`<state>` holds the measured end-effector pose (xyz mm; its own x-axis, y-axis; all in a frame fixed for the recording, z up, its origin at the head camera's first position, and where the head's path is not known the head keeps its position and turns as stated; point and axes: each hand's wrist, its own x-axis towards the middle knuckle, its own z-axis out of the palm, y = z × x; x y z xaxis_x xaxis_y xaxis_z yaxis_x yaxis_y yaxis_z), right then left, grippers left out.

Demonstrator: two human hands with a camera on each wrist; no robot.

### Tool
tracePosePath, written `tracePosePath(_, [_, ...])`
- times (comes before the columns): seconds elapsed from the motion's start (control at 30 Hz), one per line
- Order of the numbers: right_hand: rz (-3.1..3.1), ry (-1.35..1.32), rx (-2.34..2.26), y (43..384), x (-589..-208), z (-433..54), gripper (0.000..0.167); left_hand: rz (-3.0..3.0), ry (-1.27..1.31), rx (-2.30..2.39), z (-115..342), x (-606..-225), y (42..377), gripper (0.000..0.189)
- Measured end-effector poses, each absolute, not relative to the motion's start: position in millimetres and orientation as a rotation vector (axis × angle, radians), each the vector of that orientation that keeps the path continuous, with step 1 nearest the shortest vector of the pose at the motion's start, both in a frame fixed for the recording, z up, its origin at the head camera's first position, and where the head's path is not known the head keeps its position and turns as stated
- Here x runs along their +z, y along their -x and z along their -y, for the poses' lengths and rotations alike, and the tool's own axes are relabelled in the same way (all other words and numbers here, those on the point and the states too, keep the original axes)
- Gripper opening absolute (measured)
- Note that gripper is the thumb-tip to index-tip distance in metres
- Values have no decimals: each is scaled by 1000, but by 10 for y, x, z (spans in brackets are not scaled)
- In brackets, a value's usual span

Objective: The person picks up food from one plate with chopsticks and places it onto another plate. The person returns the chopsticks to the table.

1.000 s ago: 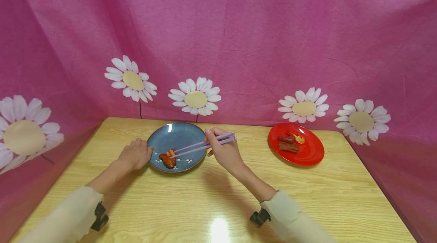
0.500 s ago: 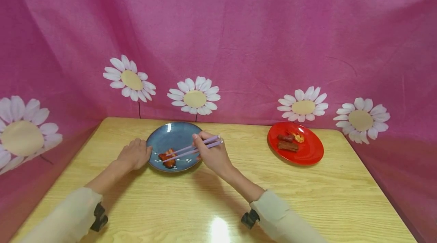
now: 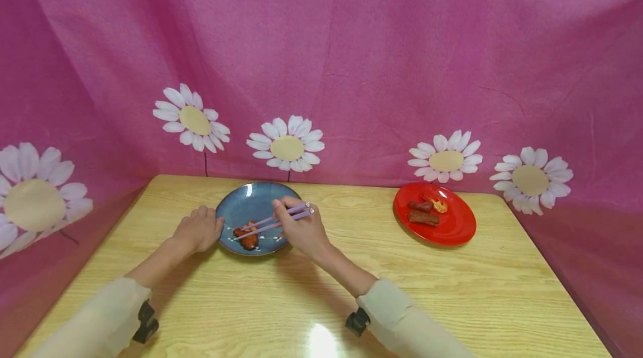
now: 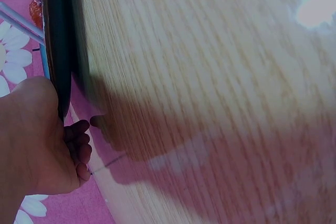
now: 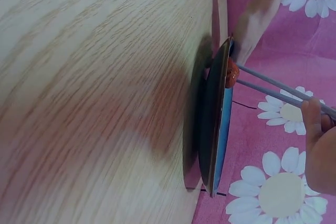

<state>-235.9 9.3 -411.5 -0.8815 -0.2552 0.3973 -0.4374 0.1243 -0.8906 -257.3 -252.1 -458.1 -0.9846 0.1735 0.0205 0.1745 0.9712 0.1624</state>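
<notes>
A blue plate (image 3: pixel 253 201) with small white blossoms sits at the back left of the table, bearing a reddish-brown glazed piece of meat (image 3: pixel 247 240). My left hand (image 3: pixel 199 229) grips the plate's left rim; in the left wrist view its fingers (image 4: pixel 80 145) curl below the edge. Over the right rim, my right hand (image 3: pixel 303 229) holds a pair of lilac chopsticks (image 3: pixel 268 225) with jewelled ends. Their tips are at the meat, spread across it; whether they squeeze it I cannot tell. From the side, the right wrist view shows the chopsticks touching or nearly touching the meat (image 5: pixel 232 73).
A red plate (image 3: pixel 459 227) stands at the back right, holding a brown slab of food (image 3: pixel 423 218), a dark red piece (image 3: pixel 421 205) and an orange shrimp-like piece (image 3: pixel 439 205). A pink cloth (image 3: pixel 372 67) with daisies hangs behind and beside the wooden table (image 3: pixel 251 313).
My right hand has moved left over the blue plate, carrying the chopsticks, whose tips have advanced across the meat. The left hand keeps its place at the rim.
</notes>
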Motion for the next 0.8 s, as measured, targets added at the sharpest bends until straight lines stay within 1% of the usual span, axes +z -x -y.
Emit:
tracePosePath(0.43, [2224,-593,1801,2373,-4143,39,34,3121,268,-242,2543,-4600,2600,43])
tracePosePath(0.77, [2166,-525,1775,2380,-4090,-83,32,3138,275,-246,2536,-4595,2594,43])
tracePosePath(0.8, [2153,-520,1791,2348,-4041,-108,32,3139,275,-245,2534,-4592,2597,43])
